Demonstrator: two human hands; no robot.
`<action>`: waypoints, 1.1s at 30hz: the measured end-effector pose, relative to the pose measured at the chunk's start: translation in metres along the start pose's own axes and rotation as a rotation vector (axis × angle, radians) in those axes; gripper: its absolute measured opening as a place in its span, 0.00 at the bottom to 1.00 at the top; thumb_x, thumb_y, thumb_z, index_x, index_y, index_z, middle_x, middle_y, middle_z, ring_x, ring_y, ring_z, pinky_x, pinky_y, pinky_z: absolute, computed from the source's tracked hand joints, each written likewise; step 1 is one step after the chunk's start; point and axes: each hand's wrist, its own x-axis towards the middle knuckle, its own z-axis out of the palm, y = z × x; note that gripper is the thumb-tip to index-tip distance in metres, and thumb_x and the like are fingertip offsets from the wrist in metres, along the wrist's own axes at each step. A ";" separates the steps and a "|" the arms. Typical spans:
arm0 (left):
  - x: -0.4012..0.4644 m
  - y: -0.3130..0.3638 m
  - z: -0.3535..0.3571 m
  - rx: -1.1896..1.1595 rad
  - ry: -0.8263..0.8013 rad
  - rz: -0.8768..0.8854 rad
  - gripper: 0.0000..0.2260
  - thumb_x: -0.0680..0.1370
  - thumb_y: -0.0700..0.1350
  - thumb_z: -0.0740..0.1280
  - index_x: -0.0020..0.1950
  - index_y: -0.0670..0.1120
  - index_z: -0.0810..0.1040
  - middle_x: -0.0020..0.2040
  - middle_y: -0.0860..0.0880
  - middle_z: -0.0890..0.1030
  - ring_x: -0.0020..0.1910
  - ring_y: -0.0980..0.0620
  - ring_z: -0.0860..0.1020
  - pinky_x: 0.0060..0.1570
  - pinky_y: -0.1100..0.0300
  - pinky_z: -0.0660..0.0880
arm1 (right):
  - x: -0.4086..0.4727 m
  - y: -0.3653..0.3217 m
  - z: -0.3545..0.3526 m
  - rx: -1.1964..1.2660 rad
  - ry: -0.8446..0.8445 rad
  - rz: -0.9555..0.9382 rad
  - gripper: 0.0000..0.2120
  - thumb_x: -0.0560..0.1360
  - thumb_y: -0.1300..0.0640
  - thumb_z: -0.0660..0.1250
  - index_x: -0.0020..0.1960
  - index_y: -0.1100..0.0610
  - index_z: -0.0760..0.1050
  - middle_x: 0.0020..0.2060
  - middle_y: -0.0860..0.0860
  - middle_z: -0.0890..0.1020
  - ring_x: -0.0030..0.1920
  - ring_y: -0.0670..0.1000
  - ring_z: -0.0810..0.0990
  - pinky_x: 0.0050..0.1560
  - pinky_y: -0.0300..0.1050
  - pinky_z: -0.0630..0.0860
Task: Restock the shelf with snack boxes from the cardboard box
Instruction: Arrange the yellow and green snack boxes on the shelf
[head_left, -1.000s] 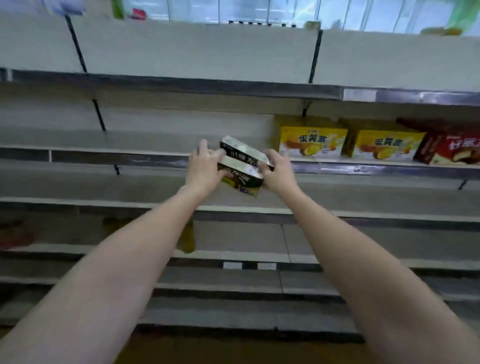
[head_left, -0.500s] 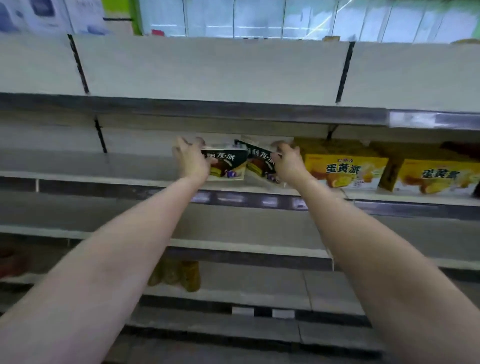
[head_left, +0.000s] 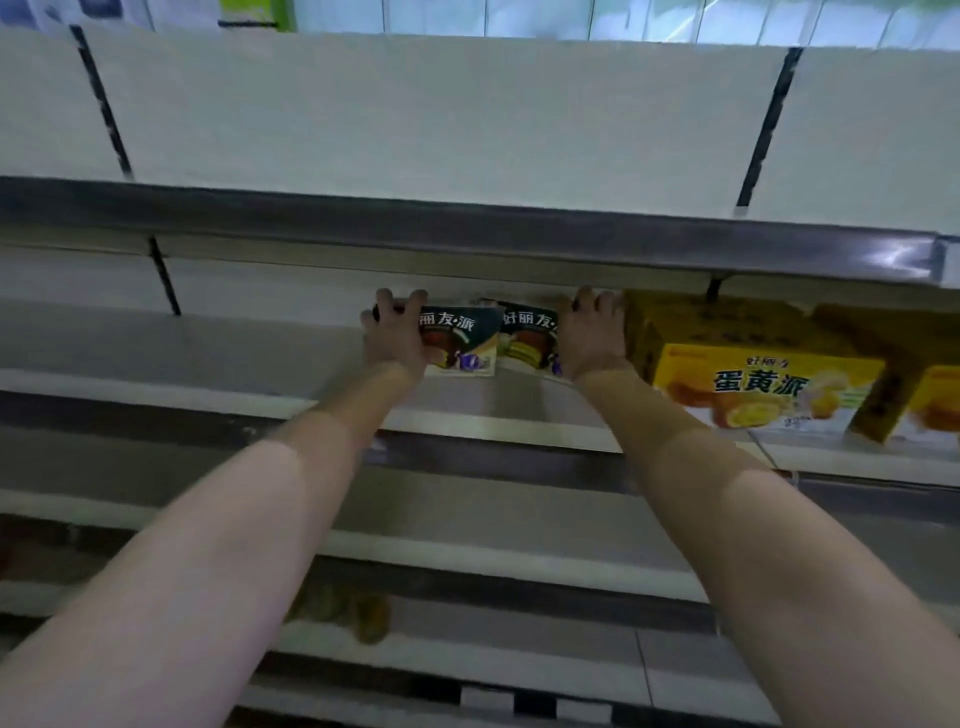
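A: Hands, quick. What is the left hand (head_left: 396, 332) doing?

B: It is gripping the left dark snack box (head_left: 457, 340) at its left end, fingers curling over the top edge, palm covering part of the front.

A: And the right hand (head_left: 589, 332)?

B: It is holding the right dark snack box (head_left: 527, 335) at its right end, fingers hooking over the top. That hand is sitting just beside the yellow box (head_left: 753, 379), possibly touching it, can't tell.

A: Where are the two dark boxes sitting?

B: Both are standing on the shelf (head_left: 493, 428), well back from its near edge, fronts facing the camera, side by side and touching or nearly so. The right one is tilting slightly.

A: Anything else showing?

B: A second yellow box (head_left: 935, 410) is showing at the far right on the same shelf. Something yellowish and blurry (head_left: 358, 616) is lying on a lower shelf; can't tell what it is.
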 end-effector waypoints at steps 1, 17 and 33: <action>0.003 -0.001 0.003 -0.009 0.002 -0.007 0.37 0.71 0.50 0.77 0.75 0.56 0.62 0.74 0.41 0.56 0.66 0.33 0.62 0.65 0.42 0.67 | 0.005 0.002 0.001 -0.003 0.012 -0.004 0.25 0.78 0.59 0.60 0.75 0.59 0.63 0.72 0.63 0.65 0.73 0.67 0.60 0.73 0.60 0.56; 0.075 -0.006 0.031 0.053 -0.037 0.083 0.34 0.73 0.48 0.75 0.75 0.50 0.63 0.77 0.42 0.54 0.69 0.33 0.61 0.57 0.39 0.73 | 0.040 -0.028 0.048 -0.069 0.058 0.137 0.30 0.78 0.60 0.59 0.78 0.53 0.52 0.74 0.66 0.58 0.75 0.70 0.53 0.72 0.75 0.43; 0.089 -0.008 0.040 0.075 0.020 0.181 0.34 0.74 0.47 0.74 0.76 0.51 0.61 0.76 0.37 0.55 0.66 0.32 0.63 0.59 0.39 0.71 | 0.058 -0.023 0.066 -0.023 0.075 0.175 0.33 0.78 0.63 0.57 0.80 0.55 0.48 0.76 0.66 0.51 0.76 0.71 0.48 0.75 0.71 0.45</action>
